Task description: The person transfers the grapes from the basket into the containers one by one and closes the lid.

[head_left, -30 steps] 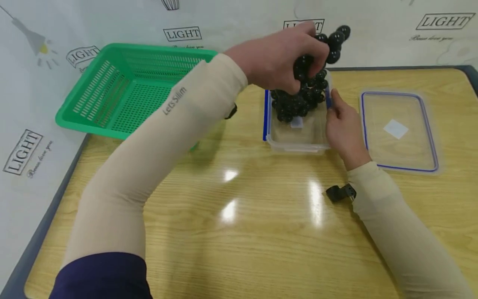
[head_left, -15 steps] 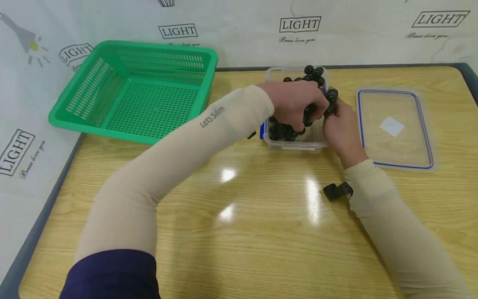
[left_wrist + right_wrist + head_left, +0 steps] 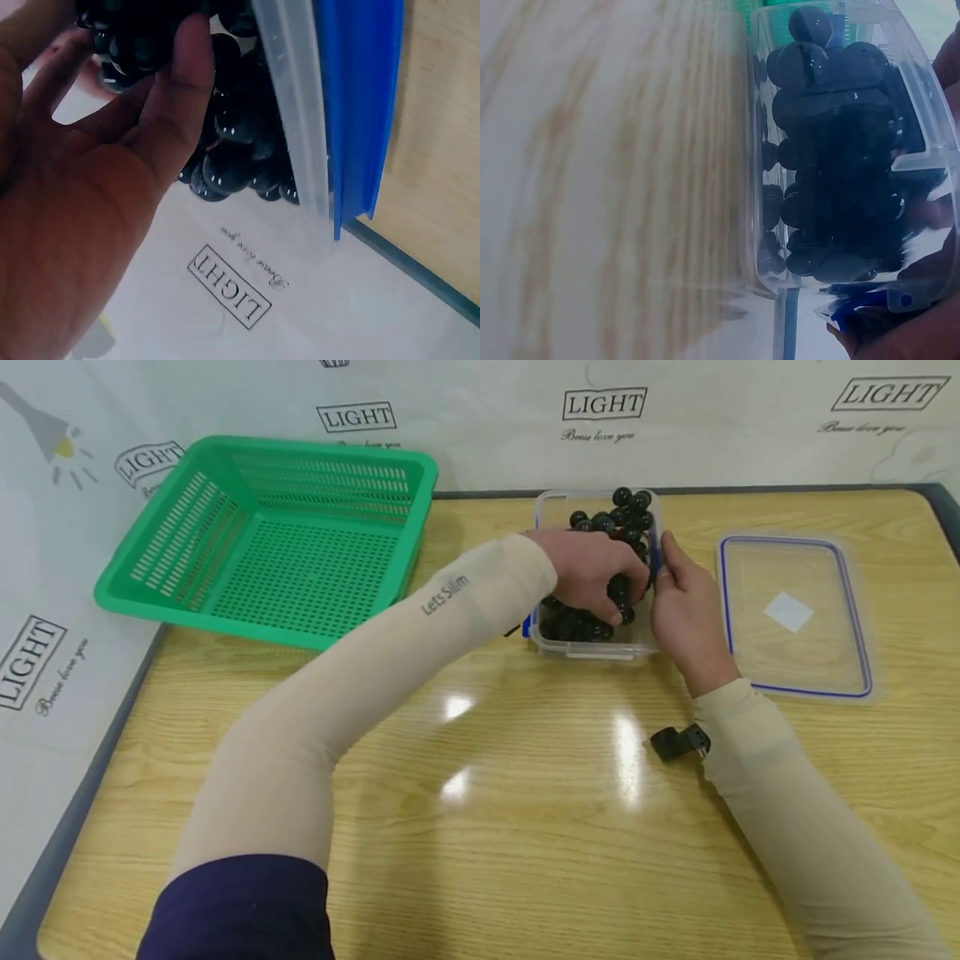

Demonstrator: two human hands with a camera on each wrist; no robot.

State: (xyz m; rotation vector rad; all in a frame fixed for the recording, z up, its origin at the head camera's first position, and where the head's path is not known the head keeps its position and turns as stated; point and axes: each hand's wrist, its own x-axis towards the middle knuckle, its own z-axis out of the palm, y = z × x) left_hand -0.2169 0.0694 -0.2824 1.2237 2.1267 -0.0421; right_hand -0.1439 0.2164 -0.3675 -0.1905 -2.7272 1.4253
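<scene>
A bunch of shiny black grapes (image 3: 628, 518) lies in a clear plastic container (image 3: 600, 649) with blue side clips. My left hand (image 3: 588, 568) reaches down into the container from the left, its fingers and thumb curled round part of the bunch. In the left wrist view, grapes (image 3: 229, 165) show beyond the thumb and beside the container wall (image 3: 296, 112). With my right hand (image 3: 690, 622) I hold the container's right side near the rim, thumb pointing up. Through the clear wall in the right wrist view, the grapes (image 3: 840, 172) fill much of the container.
Right of the container lies its clear lid (image 3: 798, 652) with a blue seal and a white label. A green slotted basket (image 3: 300, 568) stands at the back left of the wooden table (image 3: 540, 827). A printed white sheet (image 3: 487, 418) covers the wall behind.
My left hand has come down with the grapes from above the container into it. The bunch now sits inside. My right hand has stayed at the container's side.
</scene>
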